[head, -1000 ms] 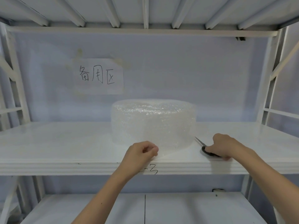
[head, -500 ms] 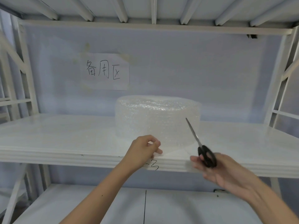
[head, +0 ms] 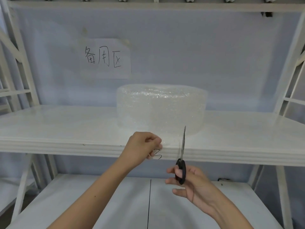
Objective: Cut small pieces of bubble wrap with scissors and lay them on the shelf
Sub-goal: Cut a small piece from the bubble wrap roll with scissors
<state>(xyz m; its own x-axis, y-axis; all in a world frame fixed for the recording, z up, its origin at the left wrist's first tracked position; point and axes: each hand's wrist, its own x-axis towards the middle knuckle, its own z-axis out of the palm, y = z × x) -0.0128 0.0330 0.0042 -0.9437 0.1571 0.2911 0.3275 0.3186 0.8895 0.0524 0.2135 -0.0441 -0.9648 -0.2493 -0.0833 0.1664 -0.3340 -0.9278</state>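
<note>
A clear roll of bubble wrap [head: 161, 108] stands on the white shelf [head: 66, 128], near its middle. My left hand [head: 143, 146] is at the shelf's front edge and pinches the loose end of the wrap, pulled toward me. My right hand [head: 189, 182] is below the shelf edge and holds black-handled scissors [head: 182, 156]. Their blades are closed and point up, just right of the pulled-out end of wrap.
A paper sign with handwritten characters [head: 105, 58] is taped to the back wall. White frame uprights stand at the left [head: 24, 63] and right [head: 287, 71]. A lower shelf [head: 115, 204] lies beneath my arms. A black mark is written on the shelf's front edge [head: 157, 154].
My right hand lifted the scissors off the shelf and brought them down and leftward, blades now upright beside the wrap's end. My left hand kept its pinch on the wrap.
</note>
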